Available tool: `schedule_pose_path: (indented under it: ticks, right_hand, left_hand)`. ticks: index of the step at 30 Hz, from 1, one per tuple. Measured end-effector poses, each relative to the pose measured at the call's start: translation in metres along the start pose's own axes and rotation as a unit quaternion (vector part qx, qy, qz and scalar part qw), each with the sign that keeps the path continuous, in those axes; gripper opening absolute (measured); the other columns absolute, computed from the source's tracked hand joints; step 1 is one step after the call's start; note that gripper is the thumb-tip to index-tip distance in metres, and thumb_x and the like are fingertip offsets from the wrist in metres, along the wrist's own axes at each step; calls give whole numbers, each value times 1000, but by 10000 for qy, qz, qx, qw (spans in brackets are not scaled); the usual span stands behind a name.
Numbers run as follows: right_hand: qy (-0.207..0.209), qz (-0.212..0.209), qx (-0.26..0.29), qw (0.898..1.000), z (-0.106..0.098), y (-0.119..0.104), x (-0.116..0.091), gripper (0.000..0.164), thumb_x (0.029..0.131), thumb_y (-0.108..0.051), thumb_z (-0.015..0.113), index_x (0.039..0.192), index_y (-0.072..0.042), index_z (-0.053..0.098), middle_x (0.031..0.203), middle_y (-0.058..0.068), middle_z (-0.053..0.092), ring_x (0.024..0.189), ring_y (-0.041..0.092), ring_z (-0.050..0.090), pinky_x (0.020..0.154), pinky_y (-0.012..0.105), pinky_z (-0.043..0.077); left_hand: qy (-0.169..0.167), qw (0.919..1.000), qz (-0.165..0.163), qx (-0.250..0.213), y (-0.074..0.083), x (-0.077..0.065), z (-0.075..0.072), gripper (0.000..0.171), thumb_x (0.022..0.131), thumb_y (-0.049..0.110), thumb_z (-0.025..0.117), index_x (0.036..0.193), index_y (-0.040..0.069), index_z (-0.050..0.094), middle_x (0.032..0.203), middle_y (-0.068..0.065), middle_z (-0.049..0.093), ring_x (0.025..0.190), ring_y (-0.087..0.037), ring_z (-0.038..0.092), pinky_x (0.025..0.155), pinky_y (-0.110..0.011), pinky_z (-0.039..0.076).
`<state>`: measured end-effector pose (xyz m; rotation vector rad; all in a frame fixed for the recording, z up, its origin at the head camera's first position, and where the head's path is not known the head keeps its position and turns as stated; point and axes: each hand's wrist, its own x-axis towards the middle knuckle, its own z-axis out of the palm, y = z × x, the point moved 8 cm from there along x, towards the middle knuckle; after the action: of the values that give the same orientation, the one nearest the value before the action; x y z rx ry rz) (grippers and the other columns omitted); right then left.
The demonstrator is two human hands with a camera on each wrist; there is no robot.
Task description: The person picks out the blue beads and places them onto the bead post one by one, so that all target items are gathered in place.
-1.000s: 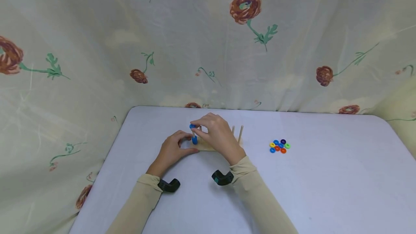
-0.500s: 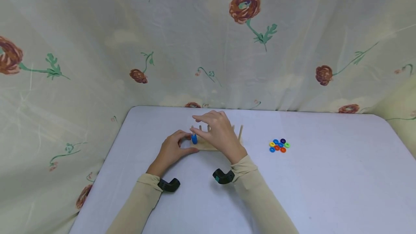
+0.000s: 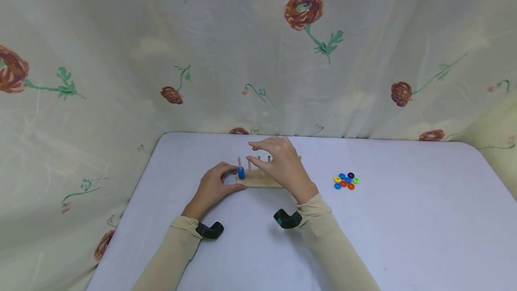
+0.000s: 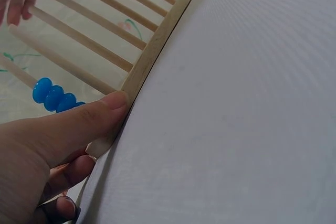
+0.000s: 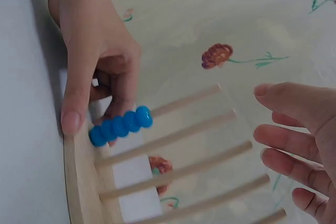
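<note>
A wooden peg rack (image 3: 260, 183), a long base with a row of upright thin pegs, stands on the table. My left hand (image 3: 216, 187) grips the base at its left end, thumb on the front side in the left wrist view and fingers round behind. Several blue beads (image 5: 121, 127) are stacked at the bottom of the leftmost peg; the other pegs that show carry none. My right hand (image 3: 283, 165) hovers over the rack with thumb and fingers spread apart and nothing between them. It hides part of the right-hand pegs in the head view.
A small cluster of loose beads (image 3: 343, 183) in blue, yellow, orange-red, green and dark purple lies on the white table (image 3: 404, 219), right of the rack. A flowered curtain (image 3: 226, 48) hangs behind the table.
My right hand has let go of a blue bead, which dropped down the leftmost peg onto the stack. That hand then opened and moved right. My left hand has stayed in place.
</note>
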<state>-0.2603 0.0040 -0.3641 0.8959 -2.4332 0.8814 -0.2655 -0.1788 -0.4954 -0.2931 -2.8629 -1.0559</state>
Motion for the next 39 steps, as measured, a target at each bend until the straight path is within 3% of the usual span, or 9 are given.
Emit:
schedule_pose_path:
  ticks: [11,17,25,39]
  right_hand:
    - [-34,481,112,9988,-30,28,-18,33,89,-31,83,116,-13,79,109,1,80,105,21,71,100,46,52]
    - [175,626,129,9978,-56,47,-29,35,88,-24,84,119,-11,77,104,4,80,98,23,73,86,44,57]
    - [486,604,-162,9969,-87,70,-48,33,86,-17,85,117,-10,78,100,5,79,91,21,73,70,42,55]
    - [-142,899,-744,9931,-101,102,-90,33,84,-18,87,115,-11,79,99,3,80,78,15,64,63,28,45]
  left_hand:
    - [-57,10000,-21,-6,2,0,2,60,76,42,91,125,13,73,107,0,68,79,-13,48,67,-25,39]
    - [-46,10000,-82,-19,0,0,2,59,76,42,92,125,14,73,106,2,68,78,-13,48,66,-25,38]
    - [-29,9999,-119,-55,-2,-1,2,58,76,41,92,125,14,74,106,1,68,78,-12,47,66,-25,38]
    - [18,9999,-85,-66,0,-1,0,58,76,39,92,123,13,74,107,1,69,77,-12,47,65,-24,38]
